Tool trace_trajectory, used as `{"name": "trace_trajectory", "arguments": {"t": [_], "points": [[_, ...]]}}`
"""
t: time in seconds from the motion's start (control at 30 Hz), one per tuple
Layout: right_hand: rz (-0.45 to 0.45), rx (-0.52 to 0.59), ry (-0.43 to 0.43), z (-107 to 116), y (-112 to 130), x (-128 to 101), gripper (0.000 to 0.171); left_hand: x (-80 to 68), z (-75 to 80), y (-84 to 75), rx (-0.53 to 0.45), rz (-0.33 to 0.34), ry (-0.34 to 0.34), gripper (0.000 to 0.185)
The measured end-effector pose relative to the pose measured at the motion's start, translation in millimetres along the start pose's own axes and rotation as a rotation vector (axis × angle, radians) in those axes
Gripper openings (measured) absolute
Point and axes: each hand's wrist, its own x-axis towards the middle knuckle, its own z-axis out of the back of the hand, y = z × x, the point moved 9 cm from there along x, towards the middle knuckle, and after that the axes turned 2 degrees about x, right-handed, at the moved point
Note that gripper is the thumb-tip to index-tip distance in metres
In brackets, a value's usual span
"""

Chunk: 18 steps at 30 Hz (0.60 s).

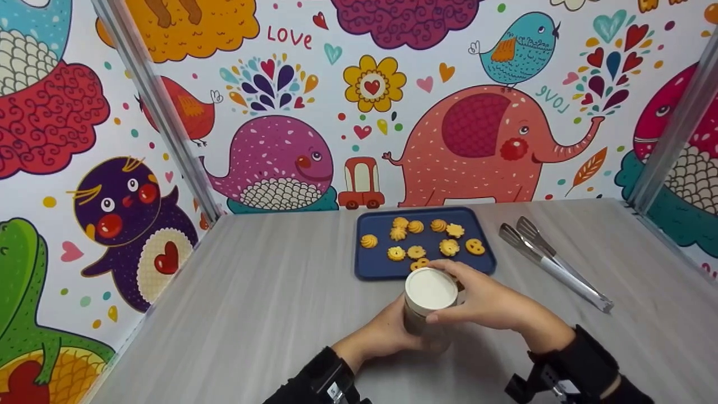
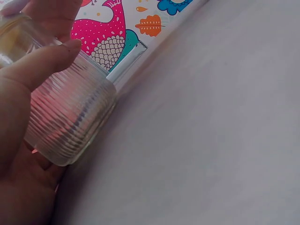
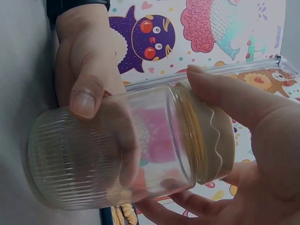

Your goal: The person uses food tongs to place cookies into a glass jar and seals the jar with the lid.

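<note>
A clear glass jar with a ribbed lower body stands in front of the tray in the head view. On its mouth sits a cream lid with a wavy edge. My left hand grips the jar round its body, thumb on one side and fingers behind the glass. My right hand holds the lid from the right, with the thumb on the near side and fingers on the far side. Through the glass, the left fingers show in the right wrist view, and no contents are visible.
Behind the jar lies a dark blue tray with several cookies of different shapes. Metal tongs rest on the grey table right of the tray. Printed panels with metal posts border the table.
</note>
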Motion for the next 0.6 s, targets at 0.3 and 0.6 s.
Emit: {"name": "trace_trajectory", "arguments": {"t": [0.3,0.6], "points": [[0.014,0.027,0.029,0.3,-2.2,0.2,0.088,-1.7,0.5,-0.8,0.009,0.005,-0.007,0.107],[-0.002,0.028,0.024,-1.1,0.4,-0.7,0.094,-1.0,-0.2,-1.4,-0.006,-0.011,-0.003,0.108]]}}
